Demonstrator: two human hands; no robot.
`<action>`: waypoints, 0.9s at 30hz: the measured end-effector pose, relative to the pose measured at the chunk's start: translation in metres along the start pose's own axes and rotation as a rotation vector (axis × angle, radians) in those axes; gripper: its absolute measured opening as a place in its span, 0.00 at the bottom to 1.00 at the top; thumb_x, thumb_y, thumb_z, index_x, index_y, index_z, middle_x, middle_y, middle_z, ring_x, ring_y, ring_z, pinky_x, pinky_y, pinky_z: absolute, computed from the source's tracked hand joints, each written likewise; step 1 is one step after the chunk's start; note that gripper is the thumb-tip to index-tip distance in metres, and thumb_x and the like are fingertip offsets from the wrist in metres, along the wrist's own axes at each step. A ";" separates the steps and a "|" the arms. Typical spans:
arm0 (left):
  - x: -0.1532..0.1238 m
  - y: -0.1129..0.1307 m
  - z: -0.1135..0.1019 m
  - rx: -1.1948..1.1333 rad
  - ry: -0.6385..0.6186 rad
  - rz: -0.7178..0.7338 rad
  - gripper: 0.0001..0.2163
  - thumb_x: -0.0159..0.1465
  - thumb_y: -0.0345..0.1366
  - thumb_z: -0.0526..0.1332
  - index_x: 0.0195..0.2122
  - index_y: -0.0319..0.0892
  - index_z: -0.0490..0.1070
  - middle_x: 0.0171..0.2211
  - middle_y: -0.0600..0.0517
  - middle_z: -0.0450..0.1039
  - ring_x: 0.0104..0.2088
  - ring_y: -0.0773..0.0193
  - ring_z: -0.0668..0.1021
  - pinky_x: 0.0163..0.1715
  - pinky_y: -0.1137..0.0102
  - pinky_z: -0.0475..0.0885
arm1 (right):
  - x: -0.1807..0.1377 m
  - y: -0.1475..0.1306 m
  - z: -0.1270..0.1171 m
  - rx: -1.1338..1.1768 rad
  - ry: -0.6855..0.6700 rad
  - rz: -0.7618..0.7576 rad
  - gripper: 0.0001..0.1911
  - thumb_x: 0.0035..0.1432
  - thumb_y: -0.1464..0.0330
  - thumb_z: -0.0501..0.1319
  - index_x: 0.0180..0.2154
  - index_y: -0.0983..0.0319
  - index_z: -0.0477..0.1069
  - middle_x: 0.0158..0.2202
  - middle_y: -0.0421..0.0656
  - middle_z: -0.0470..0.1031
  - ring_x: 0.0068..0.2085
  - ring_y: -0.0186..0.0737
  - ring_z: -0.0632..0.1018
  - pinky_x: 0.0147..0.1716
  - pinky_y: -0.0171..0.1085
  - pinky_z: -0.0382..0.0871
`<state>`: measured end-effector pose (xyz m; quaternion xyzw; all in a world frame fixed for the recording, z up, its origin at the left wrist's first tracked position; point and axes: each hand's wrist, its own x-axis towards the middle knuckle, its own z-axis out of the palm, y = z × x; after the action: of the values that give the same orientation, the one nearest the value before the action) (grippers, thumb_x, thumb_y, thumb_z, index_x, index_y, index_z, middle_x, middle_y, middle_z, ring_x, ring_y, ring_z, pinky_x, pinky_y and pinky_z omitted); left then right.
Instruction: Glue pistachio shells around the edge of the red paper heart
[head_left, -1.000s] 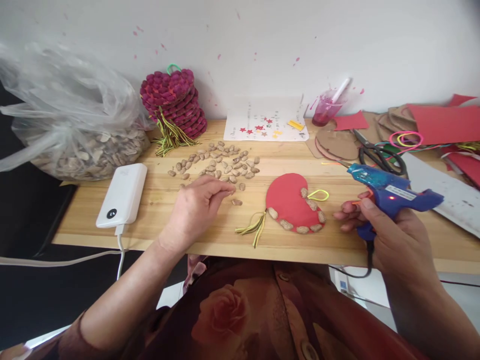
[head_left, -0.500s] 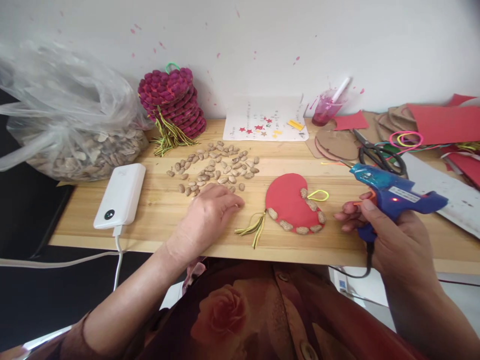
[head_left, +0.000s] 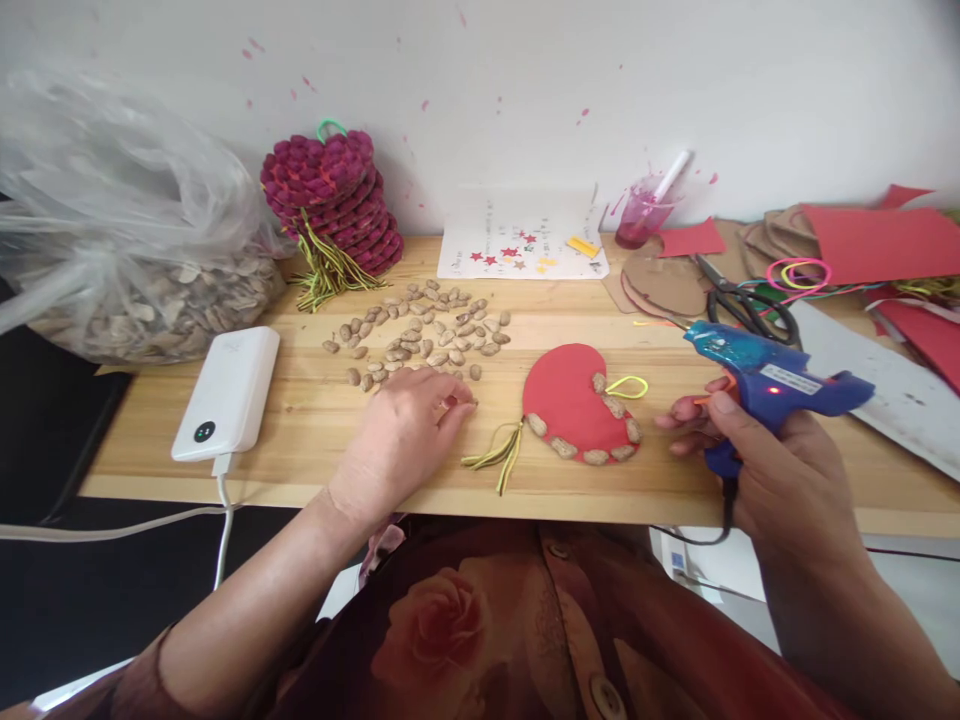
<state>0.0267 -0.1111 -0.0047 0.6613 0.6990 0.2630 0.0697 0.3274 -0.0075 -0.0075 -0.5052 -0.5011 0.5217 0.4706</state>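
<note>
My right hand (head_left: 787,470) is closed round a blue hot glue gun (head_left: 780,385), its nozzle pointing left and a small red light showing on its side. My left hand (head_left: 405,425) rests at the near edge of loose peanuts (head_left: 427,347), thumb and fingertips curled together; what they hold, if anything, is hidden. Between the hands lies a red heart-shaped card (head_left: 566,395) with several peanuts along its lower and right edge. A yellow cord loop (head_left: 628,386) sticks out at its right, and a yellow-and-dark tassel (head_left: 501,458) hangs from its left tip.
A plastic bag of peanuts (head_left: 150,305) and a white power bank (head_left: 229,395) with a cable stand left. Behind are purple stacked hearts (head_left: 337,200), a paper sheet (head_left: 517,235) and a cup of purple paint (head_left: 641,215). Scissors (head_left: 750,305) and red card (head_left: 877,245) lie right.
The view has shifted slightly, so everything sits a little further left. My left finger and thumb have moved slightly at the peanuts. The glue gun stays in my right hand.
</note>
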 end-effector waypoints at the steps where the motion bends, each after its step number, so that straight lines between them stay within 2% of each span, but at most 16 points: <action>1: 0.000 0.001 0.000 0.015 -0.009 -0.011 0.03 0.66 0.31 0.64 0.36 0.43 0.78 0.35 0.51 0.81 0.37 0.57 0.80 0.43 0.62 0.73 | 0.000 -0.001 0.000 -0.007 0.001 0.007 0.15 0.54 0.59 0.74 0.37 0.58 0.75 0.29 0.39 0.80 0.32 0.41 0.84 0.25 0.31 0.78; 5: 0.000 0.003 0.000 0.070 -0.022 -0.055 0.04 0.66 0.32 0.63 0.36 0.43 0.78 0.34 0.50 0.81 0.36 0.56 0.81 0.41 0.61 0.74 | 0.000 -0.003 0.003 -0.038 -0.024 0.032 0.15 0.55 0.58 0.74 0.38 0.58 0.76 0.29 0.39 0.79 0.36 0.44 0.85 0.26 0.32 0.79; 13: 0.002 -0.004 -0.001 0.087 -0.017 0.041 0.06 0.68 0.33 0.62 0.36 0.44 0.79 0.37 0.50 0.82 0.38 0.56 0.82 0.41 0.62 0.75 | -0.006 -0.003 0.001 -0.082 -0.123 0.075 0.13 0.57 0.57 0.73 0.37 0.58 0.77 0.32 0.40 0.81 0.36 0.43 0.85 0.25 0.32 0.79; 19: 0.004 -0.006 -0.006 0.059 -0.048 -0.005 0.08 0.69 0.33 0.60 0.38 0.44 0.79 0.39 0.50 0.83 0.40 0.56 0.83 0.42 0.63 0.76 | -0.010 -0.004 -0.006 -0.121 -0.153 0.120 0.14 0.56 0.56 0.73 0.36 0.58 0.78 0.33 0.41 0.81 0.34 0.43 0.85 0.24 0.32 0.80; 27: 0.006 -0.007 -0.011 0.054 -0.011 0.005 0.06 0.68 0.31 0.61 0.37 0.43 0.79 0.37 0.50 0.82 0.38 0.57 0.82 0.40 0.64 0.76 | -0.011 -0.007 -0.006 -0.136 -0.132 0.186 0.21 0.48 0.52 0.76 0.35 0.59 0.77 0.32 0.43 0.80 0.31 0.48 0.85 0.20 0.35 0.78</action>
<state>0.0151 -0.1086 0.0029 0.6659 0.7040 0.2406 0.0549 0.3337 -0.0179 0.0007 -0.5448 -0.5162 0.5602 0.3506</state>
